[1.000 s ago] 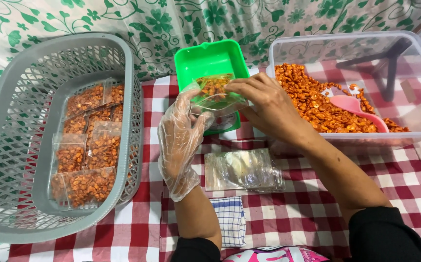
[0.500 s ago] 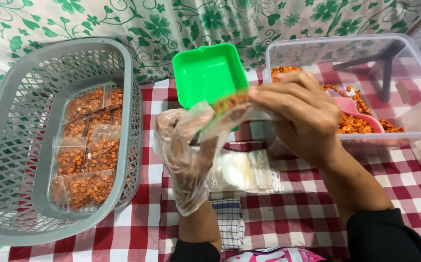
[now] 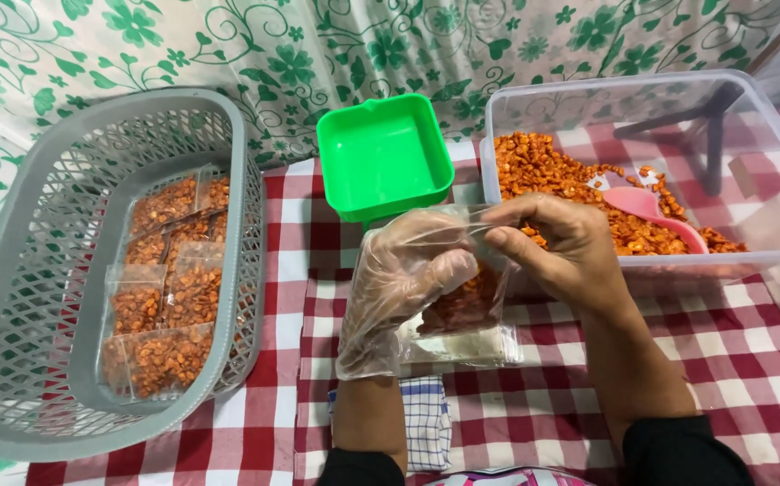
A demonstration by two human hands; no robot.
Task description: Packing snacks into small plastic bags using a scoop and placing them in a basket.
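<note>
My left hand [image 3: 403, 288], in a loose clear plastic glove, and my bare right hand [image 3: 561, 247] together hold a small clear bag of orange snack pieces [image 3: 466, 301] above the checked tablecloth. The right fingers pinch the bag's top edge, and the left hand grips its side. Just beyond the hands sits an empty green square tub [image 3: 383, 155]. To the right stands a clear plastic box [image 3: 772, 153] with loose orange snack pieces [image 3: 543, 166] and a pink scoop [image 3: 651, 211] in it. A stack of empty clear bags [image 3: 466, 346] lies under the held bag.
A grey plastic basket [image 3: 12, 297] at the left holds several filled snack bags [image 3: 165, 297]. A blue-checked cloth [image 3: 428, 423] lies at the near edge. A red-and-white checked cloth [image 3: 723, 351] covers the table, and a green floral sheet [image 3: 273, 45] hangs behind.
The bag has come away from the green tub toward me and lower, held in both hands. The green tub now stands empty and in plain view.
</note>
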